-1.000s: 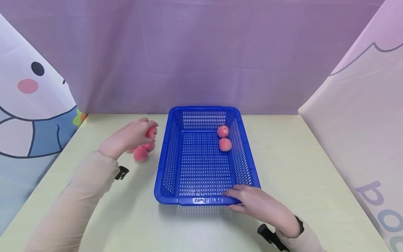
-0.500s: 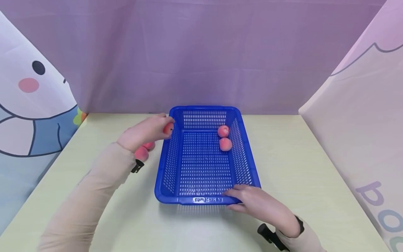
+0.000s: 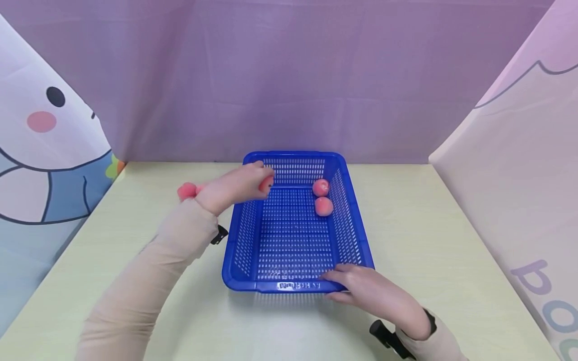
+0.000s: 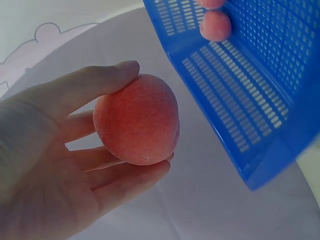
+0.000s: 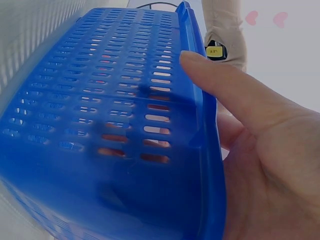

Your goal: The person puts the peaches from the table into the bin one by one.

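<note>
My left hand [image 3: 237, 186] holds a peach [image 4: 137, 120] between thumb and fingers, over the left side of the blue plastic basket [image 3: 295, 286]. In the left wrist view the peach is red, round and apart from the basket. Two more peaches, an upper peach [image 3: 321, 187] and a lower peach [image 3: 323, 206], lie inside by the basket's right wall. At the near right corner, my right hand [image 3: 372, 291] grips the rim. The right wrist view shows the thumb [image 5: 215, 75] on the outer side of the slotted wall, with fingers partly seen through the slots.
Left of the basket, loose peaches [image 3: 187, 191] lie on the pale table [image 3: 406, 215], partly hidden behind my left wrist. A purple cloth [image 3: 289, 80] hangs behind the table. Printed cloths stand at both sides.
My left hand has carried the peach rightward from the group on the table to above the basket's left side. The right hand and the basket have stayed in place.
</note>
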### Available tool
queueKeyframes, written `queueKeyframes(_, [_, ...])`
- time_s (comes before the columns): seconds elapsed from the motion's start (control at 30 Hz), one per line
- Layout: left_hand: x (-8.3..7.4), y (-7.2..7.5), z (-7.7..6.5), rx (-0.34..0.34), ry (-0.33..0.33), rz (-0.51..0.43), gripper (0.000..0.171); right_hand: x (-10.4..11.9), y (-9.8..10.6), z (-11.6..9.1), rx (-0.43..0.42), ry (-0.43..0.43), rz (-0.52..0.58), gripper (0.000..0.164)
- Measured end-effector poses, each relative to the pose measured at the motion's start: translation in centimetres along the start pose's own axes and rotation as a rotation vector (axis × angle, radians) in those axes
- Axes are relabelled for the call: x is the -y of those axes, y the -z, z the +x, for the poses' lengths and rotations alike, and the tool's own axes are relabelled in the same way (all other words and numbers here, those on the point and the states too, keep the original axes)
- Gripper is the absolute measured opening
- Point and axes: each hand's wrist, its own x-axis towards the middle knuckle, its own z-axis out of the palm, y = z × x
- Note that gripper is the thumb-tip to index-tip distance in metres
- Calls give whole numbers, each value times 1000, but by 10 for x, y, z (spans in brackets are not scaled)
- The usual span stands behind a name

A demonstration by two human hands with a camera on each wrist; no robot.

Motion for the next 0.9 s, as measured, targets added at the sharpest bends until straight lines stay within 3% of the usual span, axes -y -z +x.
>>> queueKeyframes(0.53, [-29, -12, 26, 44, -63, 40, 34, 1, 1, 1, 12, -12, 8, 28])
queueKeyframes(0.9, [-48, -18, 38, 69, -79, 10, 37, 1, 1, 1, 17, -20, 14, 27])
